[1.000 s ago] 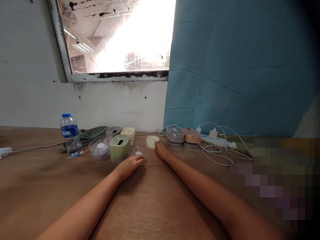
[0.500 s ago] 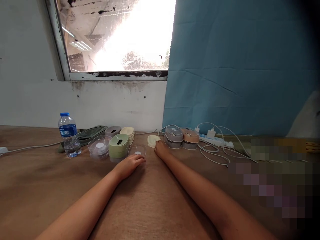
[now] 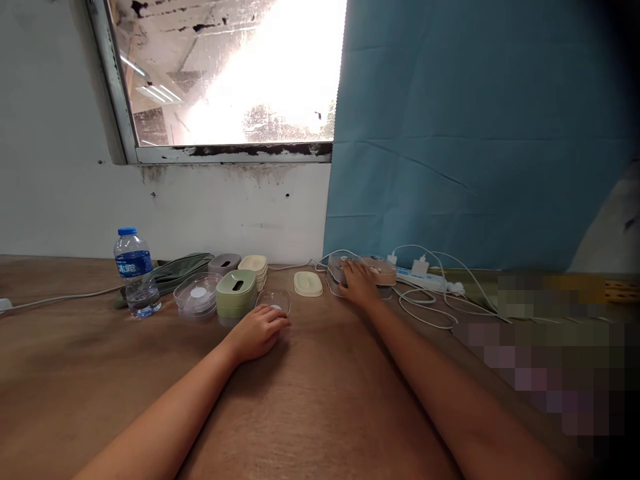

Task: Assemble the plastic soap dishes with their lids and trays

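While right fingers (image 3: 350, 269) splay over a grey container (image 3: 334, 274) (contents unclear), left fingers (image 3: 279, 324), grip uncertain, lie at a clear tray (image 3: 273, 298).

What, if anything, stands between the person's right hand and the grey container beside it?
Nothing visible does: the right hand already lies over part of the grey container, apparently touching it. The cream piece sits to the left, outside that path.

Right hand (image 3: 361, 283) over grey box (image 3: 337, 287), fingers spread, contact unconfirmed. Left hand (image 3: 256, 332) at near edge of clear tray (image 3: 281, 299), fingers bent. Cream lid (image 3: 308, 284) flat on table (image 3: 310, 400) between grey box and tray. Green box (image 3: 236, 297) left of tray; water bottle (image 3: 136, 275) upright farther left.
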`<control>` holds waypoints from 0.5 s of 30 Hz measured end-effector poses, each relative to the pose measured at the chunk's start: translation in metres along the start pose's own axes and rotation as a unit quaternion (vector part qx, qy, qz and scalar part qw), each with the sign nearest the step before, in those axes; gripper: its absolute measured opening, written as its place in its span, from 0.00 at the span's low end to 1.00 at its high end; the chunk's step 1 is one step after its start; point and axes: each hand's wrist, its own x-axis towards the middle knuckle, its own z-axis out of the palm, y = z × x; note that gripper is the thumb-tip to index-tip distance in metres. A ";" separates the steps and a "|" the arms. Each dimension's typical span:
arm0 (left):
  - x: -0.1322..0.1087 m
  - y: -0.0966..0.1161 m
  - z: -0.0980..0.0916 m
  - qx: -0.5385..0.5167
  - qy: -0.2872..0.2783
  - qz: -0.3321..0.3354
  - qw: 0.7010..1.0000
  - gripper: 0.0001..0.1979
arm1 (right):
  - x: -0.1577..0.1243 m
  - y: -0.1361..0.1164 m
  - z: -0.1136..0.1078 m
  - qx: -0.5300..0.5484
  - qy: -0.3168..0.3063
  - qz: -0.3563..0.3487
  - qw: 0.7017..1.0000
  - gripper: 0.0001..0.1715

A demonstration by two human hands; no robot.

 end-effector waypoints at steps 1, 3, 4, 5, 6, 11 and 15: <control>0.000 0.000 -0.001 0.001 -0.001 -0.001 1.000 0.15 | -0.002 0.003 0.000 0.002 -0.002 -0.013 1.000 0.33; 0.000 0.000 -0.001 0.005 0.000 -0.004 1.000 0.15 | -0.005 0.007 -0.001 0.006 -0.002 -0.035 0.999 0.31; -0.001 0.000 -0.001 0.009 0.003 -0.004 1.000 0.15 | -0.006 0.008 -0.002 0.008 0.001 -0.044 0.999 0.30; -0.001 -0.001 -0.001 0.014 0.008 -0.002 1.000 0.15 | -0.008 0.009 -0.004 0.011 0.005 -0.051 0.999 0.30; -0.002 -0.001 -0.001 0.021 0.017 0.000 1.000 0.15 | -0.011 0.009 -0.006 0.014 0.011 -0.059 0.998 0.29; -0.004 0.004 -0.004 0.032 0.104 -0.027 0.994 0.15 | -0.046 0.006 -0.036 0.033 0.037 -0.119 0.992 0.28; 0.000 0.021 -0.015 -0.051 0.146 -0.046 0.987 0.18 | -0.099 0.000 -0.073 0.110 0.035 -0.283 0.952 0.32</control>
